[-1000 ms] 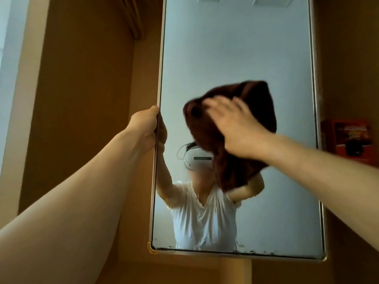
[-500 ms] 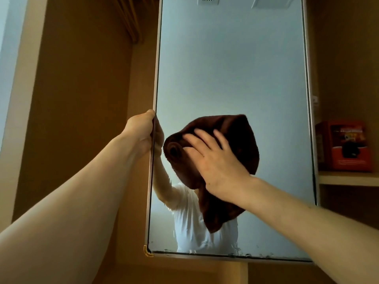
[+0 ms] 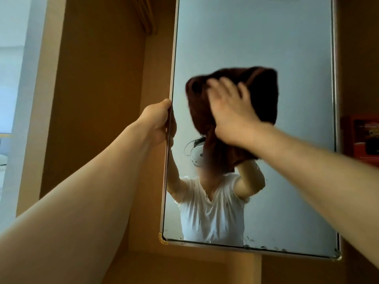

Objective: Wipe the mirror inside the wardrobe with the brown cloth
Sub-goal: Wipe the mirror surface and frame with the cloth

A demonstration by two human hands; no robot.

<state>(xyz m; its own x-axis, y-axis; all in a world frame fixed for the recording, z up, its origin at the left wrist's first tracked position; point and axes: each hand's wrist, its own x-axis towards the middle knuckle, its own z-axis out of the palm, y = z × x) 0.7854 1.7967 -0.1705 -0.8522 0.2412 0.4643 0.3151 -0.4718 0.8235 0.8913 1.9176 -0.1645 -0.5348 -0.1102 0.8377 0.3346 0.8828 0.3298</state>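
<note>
A tall framed mirror (image 3: 287,37) fills the upper middle of the view, inside a wooden wardrobe. My left hand (image 3: 156,121) grips the mirror's left edge at mid height, fingers wrapped round the frame. My right hand (image 3: 229,111), blurred by motion, presses flat on the brown cloth (image 3: 264,95) against the glass in the mirror's middle. The cloth hangs down below the palm. The glass reflects a person in a white shirt wearing a headset.
Wooden wardrobe panels (image 3: 98,99) stand to the left of the mirror. A red box (image 3: 363,140) sits on a shelf at the right edge. Small specks line the mirror's bottom edge (image 3: 262,248). A bright room shows at the far left (image 3: 10,78).
My right hand dropped with the cloth down the glass, then came back up to the mirror's middle. My left hand has kept its grip on the left edge.
</note>
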